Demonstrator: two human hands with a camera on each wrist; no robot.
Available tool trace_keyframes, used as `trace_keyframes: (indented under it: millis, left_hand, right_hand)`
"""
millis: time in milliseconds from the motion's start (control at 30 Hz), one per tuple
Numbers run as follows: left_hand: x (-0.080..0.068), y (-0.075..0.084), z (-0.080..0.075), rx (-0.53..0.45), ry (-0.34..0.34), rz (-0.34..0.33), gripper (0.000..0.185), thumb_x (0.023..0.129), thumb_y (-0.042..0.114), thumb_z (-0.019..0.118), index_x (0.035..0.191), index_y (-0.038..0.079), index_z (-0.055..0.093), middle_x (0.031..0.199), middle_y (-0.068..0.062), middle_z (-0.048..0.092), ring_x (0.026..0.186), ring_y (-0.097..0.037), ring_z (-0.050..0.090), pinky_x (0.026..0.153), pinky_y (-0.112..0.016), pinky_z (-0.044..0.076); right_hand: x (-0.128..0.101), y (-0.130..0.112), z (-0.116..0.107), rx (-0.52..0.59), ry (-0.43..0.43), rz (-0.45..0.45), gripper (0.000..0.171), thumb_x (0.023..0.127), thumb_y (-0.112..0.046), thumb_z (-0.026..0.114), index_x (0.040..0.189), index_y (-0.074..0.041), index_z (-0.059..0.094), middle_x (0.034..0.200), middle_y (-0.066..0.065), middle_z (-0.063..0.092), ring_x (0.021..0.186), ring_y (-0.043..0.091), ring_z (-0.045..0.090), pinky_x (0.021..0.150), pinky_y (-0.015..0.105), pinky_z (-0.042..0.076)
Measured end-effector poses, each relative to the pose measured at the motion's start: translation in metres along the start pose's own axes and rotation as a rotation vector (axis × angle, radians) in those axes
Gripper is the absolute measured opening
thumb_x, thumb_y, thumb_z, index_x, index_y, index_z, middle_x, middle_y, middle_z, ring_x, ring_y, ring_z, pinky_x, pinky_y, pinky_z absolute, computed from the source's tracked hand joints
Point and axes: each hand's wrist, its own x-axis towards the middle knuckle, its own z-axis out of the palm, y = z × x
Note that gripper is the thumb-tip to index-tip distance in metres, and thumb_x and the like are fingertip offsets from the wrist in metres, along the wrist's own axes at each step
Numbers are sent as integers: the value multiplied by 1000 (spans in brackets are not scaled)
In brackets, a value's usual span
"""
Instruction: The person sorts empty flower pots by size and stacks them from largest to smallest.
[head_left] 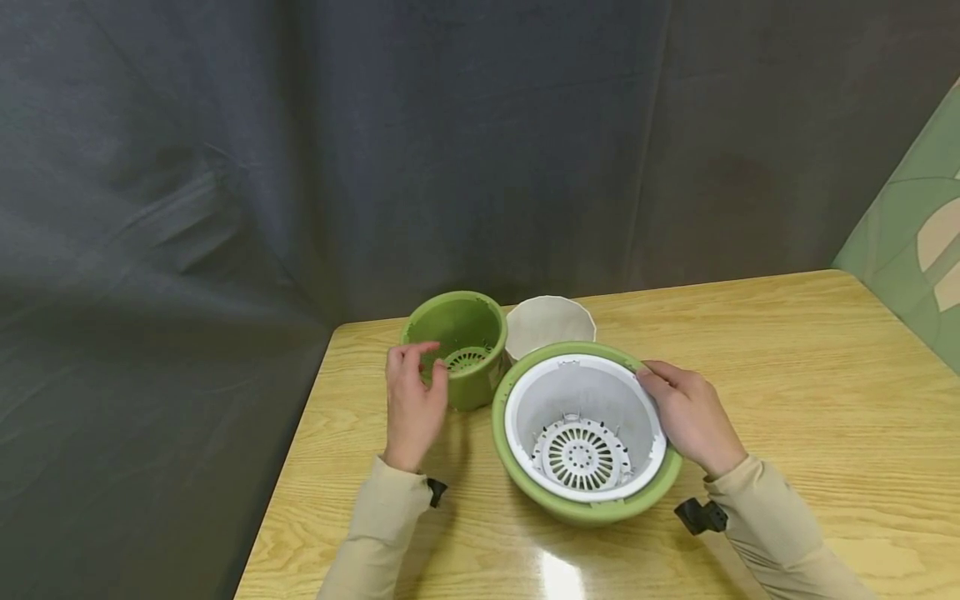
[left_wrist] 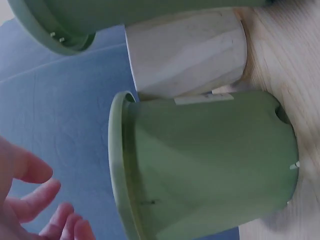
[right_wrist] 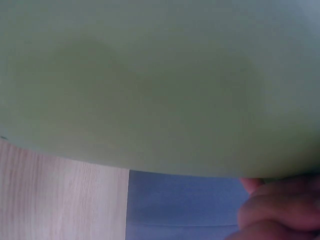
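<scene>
My right hand (head_left: pixel 693 417) grips the rim of a large green plant pot (head_left: pixel 637 502), thumb over the edge and fingers beneath. Nested inside it is a white plant pot (head_left: pixel 528 398) with a slotted bottom. In the right wrist view, the green pot's outer wall (right_wrist: pixel 150 110) fills most of the picture. My left hand (head_left: pixel 416 408) hovers by the near left rim of a smaller green pot (head_left: pixel 474 390), its fingers loosely bent and holding nothing. The left wrist view shows this hand (left_wrist: pixel 30 200) apart from the pot's rim (left_wrist: pixel 117 165).
A white pot (head_left: pixel 551 323) stands at the back, beside the smaller green pot and partly behind the large one. All are at a wood-grain table (head_left: pixel 787 375). A dark curtain (head_left: pixel 487 150) hangs along the back and left; a green patterned panel (head_left: pixel 911 225) borders the right.
</scene>
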Motion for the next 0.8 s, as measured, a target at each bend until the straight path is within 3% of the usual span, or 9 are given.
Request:
trace_keyframes:
  millis: [100,333,600,800]
  left_hand:
    - [2,-5,-2,-2,35,-40,29,91,9,56,119,3,58,110,-16,43,96,-29,44,74,-29,39]
    - [7,-15,-7,-5,60,-124,36,92,11,55,127,6,53,119,-18,38,98,-34,42,68,-31,38]
    - [16,-32,-6,-199,22,-402,49,91,13,56,138,4,41,129,-15,36,98,-22,43,74,-27,41]
    - [20,-43,-4,-314,-7,-540,51,94,13,51,141,4,35,127,-18,37,93,-18,44,71,-24,42]
  right_hand:
    - [0,0,0,-1,0,-2,53,104,-32,30,135,5,52,124,27,61,116,43,58,97,59,47]
    - [0,0,0,0,-1,1,53,104,-33,30,135,5,52,125,27,61,116,43,58,97,59,47]
    - [0,0,1,-3,-6,2,53,104,-32,30,135,5,51,125,27,61,117,43,58,98,59,47]
    - [0,0,1,1,-3,-1,53,104,-32,30,135,5,51,125,27,61,116,43,58,98,59,47]
